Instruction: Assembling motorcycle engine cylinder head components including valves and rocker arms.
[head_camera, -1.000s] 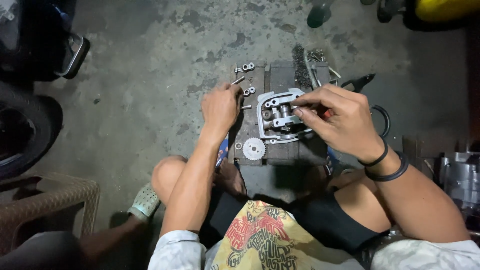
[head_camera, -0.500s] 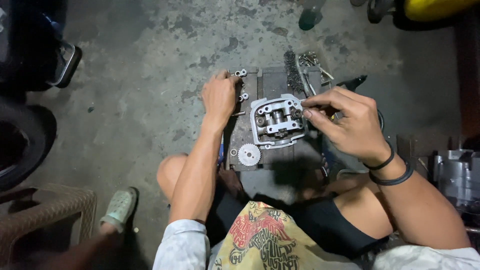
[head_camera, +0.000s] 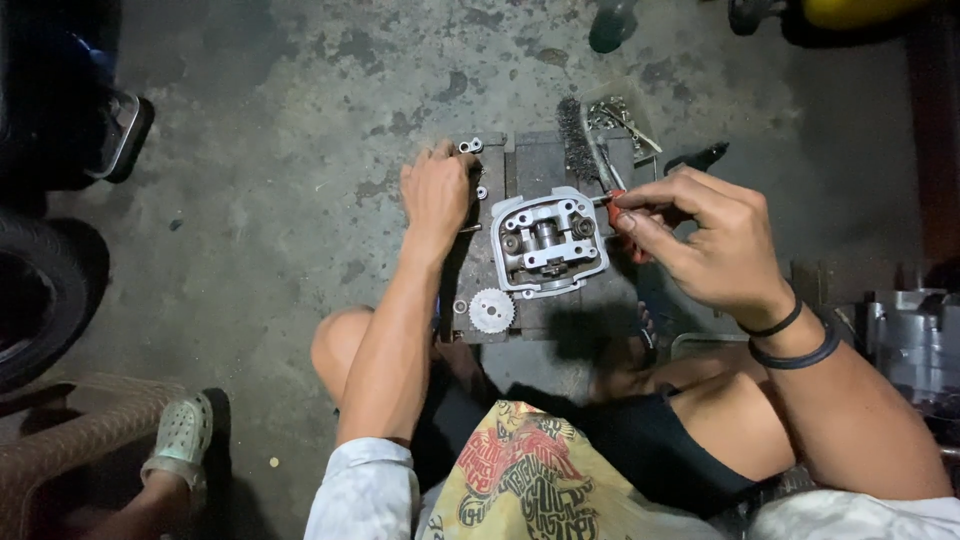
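Note:
A grey metal engine cylinder head (head_camera: 548, 243) lies on a dark board (head_camera: 520, 318) on the concrete floor. My right hand (head_camera: 700, 240) pinches a thin red-handled tool (head_camera: 612, 203) at the head's right edge. My left hand (head_camera: 436, 195) rests palm down on the board's left side, fingers curled over small metal parts; what it holds, if anything, is hidden. Small rings and nuts (head_camera: 470, 147) lie just beyond its fingertips. A white toothed sprocket (head_camera: 491, 310) sits near the board's front left corner.
A wire brush (head_camera: 575, 140) and a pile of small metal bits (head_camera: 615, 115) lie behind the head. A tyre (head_camera: 35, 290) is at the left, a woven chair (head_camera: 70, 440) and a sandalled foot (head_camera: 180, 440) at lower left, and an engine part (head_camera: 915, 345) at right.
The view has shifted, so the board sits lower in frame. My left hand slid further up the board's left side. My right hand drew back from over the cylinder head to its right edge.

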